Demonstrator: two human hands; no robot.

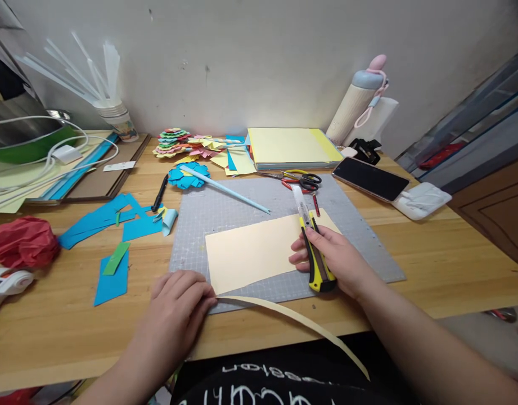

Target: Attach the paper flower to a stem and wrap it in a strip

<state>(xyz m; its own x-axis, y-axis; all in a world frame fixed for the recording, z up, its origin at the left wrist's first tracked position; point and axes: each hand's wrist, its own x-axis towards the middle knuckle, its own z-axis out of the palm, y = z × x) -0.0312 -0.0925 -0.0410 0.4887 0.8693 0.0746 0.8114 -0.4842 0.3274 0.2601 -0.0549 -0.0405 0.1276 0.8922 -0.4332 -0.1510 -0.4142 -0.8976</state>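
My right hand [326,247] is closed around a yellow and black utility knife [315,253], its tip pointing away from me. Beneath that hand lies a cream sheet of paper [250,253] on a grey cutting mat [191,219]. My left hand [183,298] pinches one end of a narrow cream paper strip [292,319] at the sheet's near left corner. The strip curves to the right, over the table edge toward my lap. A rolled light-blue paper cone [229,188] rests across the mat, its wide end on a blue paper flower [191,175].
Scissors [310,181], a phone [370,179] and a paper stack [290,147] lie toward the back right. Blue paper scraps [111,278], a black pen [160,193] and crumpled red paper [22,242] are on the left. A tall bottle [354,104] leans by the wall.
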